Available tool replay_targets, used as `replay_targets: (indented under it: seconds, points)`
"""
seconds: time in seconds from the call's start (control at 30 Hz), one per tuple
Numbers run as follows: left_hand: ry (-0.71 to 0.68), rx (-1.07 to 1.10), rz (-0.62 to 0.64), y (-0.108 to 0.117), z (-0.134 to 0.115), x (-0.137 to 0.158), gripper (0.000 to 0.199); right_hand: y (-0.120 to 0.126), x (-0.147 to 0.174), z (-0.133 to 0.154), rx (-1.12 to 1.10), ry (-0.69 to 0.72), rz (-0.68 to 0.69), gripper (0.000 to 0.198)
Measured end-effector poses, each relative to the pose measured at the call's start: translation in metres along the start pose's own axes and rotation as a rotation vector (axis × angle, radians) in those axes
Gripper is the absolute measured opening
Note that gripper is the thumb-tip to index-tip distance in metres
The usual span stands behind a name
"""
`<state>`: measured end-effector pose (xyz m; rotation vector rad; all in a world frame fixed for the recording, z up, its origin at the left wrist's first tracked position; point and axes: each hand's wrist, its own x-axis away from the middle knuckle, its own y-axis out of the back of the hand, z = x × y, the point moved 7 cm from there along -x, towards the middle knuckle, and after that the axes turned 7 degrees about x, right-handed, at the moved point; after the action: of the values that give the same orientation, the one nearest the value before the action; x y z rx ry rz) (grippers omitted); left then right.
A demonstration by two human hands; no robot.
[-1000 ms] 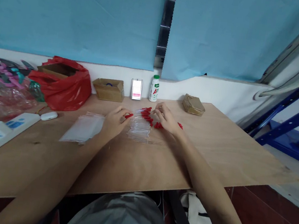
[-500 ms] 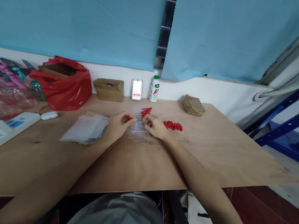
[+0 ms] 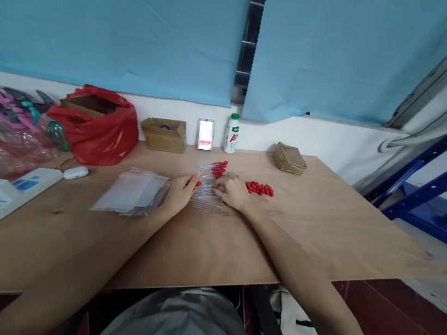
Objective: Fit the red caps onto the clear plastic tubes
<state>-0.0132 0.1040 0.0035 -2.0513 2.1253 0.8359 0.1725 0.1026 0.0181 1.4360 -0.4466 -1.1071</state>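
Some things are hard to make out; the fingertips of the right hand (image 3: 233, 191) are bent down and partly hide the clear sticks (image 3: 206, 194) under them, so I cannot tell if that hand grips one or only touches them; the left hand (image 3: 181, 190) pinches a small red cap (image 3: 198, 184) with its thumb and finger, and most of the cap is hidden, with just a bit of red poking out; the sticks are thin and see-through, so where one ends and the next begins is too small to see; the left hand also lies in front of the near corner of the flat clear bags (image 3: 130, 191); the pink and teal tools (image 3: 1, 105) and the white power strip (image 3: 8, 194) are cut off at the left side.

The sticks lie on the wooden counter (image 3: 216, 249) in a loose heap between the two hands; the ones at the far end have red tips (image 3: 219, 168), which sit just past the right hand's fingers; a pile of small red caps (image 3: 261, 188) lies to the right of the right hand, just beyond its wrist; the bags are just left of the left hand; farther back, near the wall, stand an open brown box (image 3: 164, 135), a lit phone (image 3: 206, 135) and a white bottle (image 3: 231, 135) with a green lid.
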Motion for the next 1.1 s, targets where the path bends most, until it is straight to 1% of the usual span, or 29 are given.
replay_targets:
  seconds: [0.03, 0.1, 0.17, 0.23, 0.33, 0.43, 0.5, 0.63, 0.77, 0.83, 0.9, 1.0, 1.1]
  points:
    - [-0.002, -0.034, -0.006, 0.001, 0.0, 0.0, 0.06, 0.003, 0.001, 0.001, -0.001, 0.001, -0.011, 0.01]
    - [-0.008, -0.061, -0.019, 0.002, -0.001, 0.0, 0.062, 0.012, 0.003, 0.005, -0.032, 0.031, -0.057, 0.019]
    - [-0.035, -0.07, -0.016, 0.0, -0.005, 0.002, 0.058, 0.02, 0.006, 0.014, -0.101, 0.105, -0.107, 0.034]
    - [-0.07, -0.074, 0.012, -0.004, -0.011, 0.004, 0.054, 0.023, 0.008, 0.025, -0.182, 0.186, -0.129, 0.04]
    - [-0.096, -0.03, 0.094, -0.012, -0.019, 0.008, 0.048, 0.022, 0.008, 0.035, -0.265, 0.227, -0.134, 0.029]
    - [-0.08, 0.014, 0.145, -0.016, -0.023, 0.01, 0.052, 0.023, 0.007, 0.035, -0.335, 0.225, -0.159, 0.02]
    - [-0.095, -0.006, 0.154, -0.017, -0.026, 0.011, 0.053, 0.027, 0.006, 0.029, -0.366, 0.21, -0.192, 0.018]
    - [-0.17, -0.072, 0.146, -0.016, -0.036, 0.013, 0.048, 0.038, 0.005, 0.008, -0.38, 0.162, -0.221, 0.019]
    - [-0.166, -0.051, 0.16, -0.018, -0.034, 0.012, 0.047, 0.048, 0.008, -0.004, -0.44, 0.14, -0.226, 0.016]
    - [-0.164, -0.022, 0.167, -0.019, -0.031, 0.012, 0.045, 0.048, 0.009, 0.0, -0.461, 0.156, -0.195, 0.025]
    - [-0.163, 0.019, 0.18, -0.021, -0.028, 0.011, 0.043, 0.047, 0.009, 0.009, -0.45, 0.208, -0.155, 0.031]
    - [-0.151, 0.069, 0.199, -0.021, -0.028, 0.011, 0.042, 0.043, 0.01, 0.023, -0.409, 0.281, -0.141, 0.023]
    - [-0.123, 0.113, 0.225, -0.022, -0.03, 0.013, 0.042, 0.041, 0.009, 0.029, -0.405, 0.278, -0.153, 0.021]
